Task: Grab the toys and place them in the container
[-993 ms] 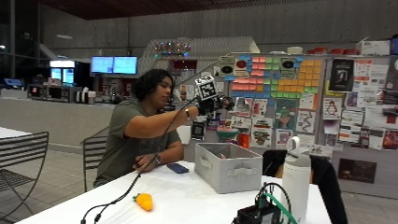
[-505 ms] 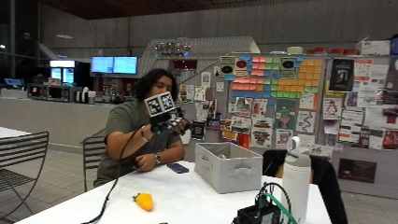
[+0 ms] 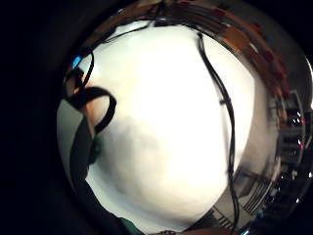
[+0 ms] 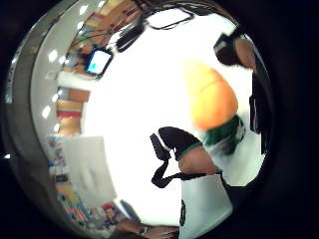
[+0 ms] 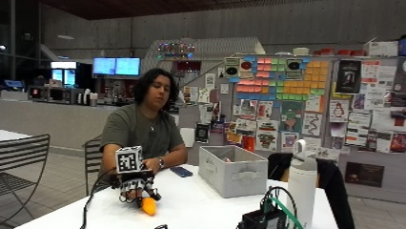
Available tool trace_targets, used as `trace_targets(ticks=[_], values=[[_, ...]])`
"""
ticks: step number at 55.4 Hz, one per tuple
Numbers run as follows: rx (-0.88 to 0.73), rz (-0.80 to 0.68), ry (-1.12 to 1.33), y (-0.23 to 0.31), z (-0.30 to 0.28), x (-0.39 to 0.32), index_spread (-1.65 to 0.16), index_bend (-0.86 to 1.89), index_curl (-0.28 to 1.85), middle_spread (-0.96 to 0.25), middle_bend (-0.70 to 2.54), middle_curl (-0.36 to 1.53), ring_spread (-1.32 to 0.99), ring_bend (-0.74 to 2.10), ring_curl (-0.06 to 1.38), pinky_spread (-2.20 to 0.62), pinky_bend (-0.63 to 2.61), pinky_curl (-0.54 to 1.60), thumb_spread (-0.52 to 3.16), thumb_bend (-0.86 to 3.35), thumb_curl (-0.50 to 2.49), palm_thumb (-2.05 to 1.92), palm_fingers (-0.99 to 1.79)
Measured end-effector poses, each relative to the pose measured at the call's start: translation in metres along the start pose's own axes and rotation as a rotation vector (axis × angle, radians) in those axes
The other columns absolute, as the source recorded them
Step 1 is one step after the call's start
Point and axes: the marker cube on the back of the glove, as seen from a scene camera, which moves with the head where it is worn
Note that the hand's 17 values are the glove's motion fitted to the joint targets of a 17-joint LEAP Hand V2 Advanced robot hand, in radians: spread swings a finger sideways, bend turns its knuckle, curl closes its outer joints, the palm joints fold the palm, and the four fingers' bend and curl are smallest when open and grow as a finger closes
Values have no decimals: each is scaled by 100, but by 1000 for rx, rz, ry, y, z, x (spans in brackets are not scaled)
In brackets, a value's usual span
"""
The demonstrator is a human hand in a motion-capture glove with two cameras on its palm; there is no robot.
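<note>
There's the small orange toy with a green leafy end, carrot-shaped by the look of it point(image 5: 148, 206), lying on the white worktop point(image 5: 203, 210) right at the near edge in front of the person. From the thumb-side palm camera the toy point(image 4: 212, 102) fills the space just beneath the palm, orange body rounded and smooth, green tuft at one end. It looks light and probably plastic or soft, so I'd judge it easy to lift, though that rounded body could roll or slide out of a pinch. Best hold, I'd say, is across the thick orange middle, fingers on either side, not on the narrow green tip.

The black-gloved right hand point(image 5: 134, 188) is down over it now, fingers pointing at the worktop and reaching round the toy's upper end. Whether the grip has actually closed on it, I can't tell from here; the fingers are low beside it, but contact isn't clear.

Off to the side stands the grey fabric box-shaped container point(image 5: 233, 170), open-topped, well apart from the toy. A dark phone point(image 5: 181, 171) lies between the person and the container.
</note>
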Motion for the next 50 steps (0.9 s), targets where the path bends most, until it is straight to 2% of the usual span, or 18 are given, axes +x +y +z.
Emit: trace_targets(ticks=[6, 11, 20, 24, 27, 31, 35, 38, 43, 50], values=[[48, -82, -19, -11, 8, 2, -32, 27, 40, -45, 145, 99, -50, 182, 83, -48, 155, 72, 127, -1, 31, 19, 78], [-38, 25, -26, -1, 7, -4, -33, 36, 44, -48, 150, 107, -52, 182, 88, -50, 157, 76, 129, 4, 34, 31, 79], [-1, -13, -82, 1, -13, -8, -33, 49, 50, -50, 158, 117, -54, 180, 94, -52, 156, 82, 134, 12, 37, 48, 82], [72, -144, -175, 5, -42, -12, -32, 52, 52, -51, 160, 120, -54, 180, 97, -53, 155, 85, 134, 12, 36, 50, 80], [13, -256, -225, 25, -74, -14, -32, 55, 53, -51, 160, 122, -55, 180, 98, -54, 155, 87, 134, 12, 36, 51, 79], [-68, -224, -326, 58, -136, -35, -31, 58, 54, -51, 162, 124, -55, 180, 100, -55, 155, 89, 135, 11, 35, 52, 78], [-74, -81, -399, 92, -194, -64, -31, 59, 55, -51, 162, 126, -56, 179, 101, -55, 154, 91, 136, 11, 34, 53, 76], [-16, -199, -439, 108, -227, -79, -31, 60, 56, -52, 162, 127, -56, 180, 103, -56, 155, 93, 136, 11, 34, 54, 76], [155, -509, -531, 122, -276, -114, -31, 62, 56, -52, 163, 129, -57, 180, 104, -57, 154, 95, 137, 11, 33, 55, 75], [64, -813, -651, 155, -335, -182, -31, 65, 57, -51, 163, 131, -57, 180, 106, -57, 154, 98, 136, 9, 32, 56, 74]])
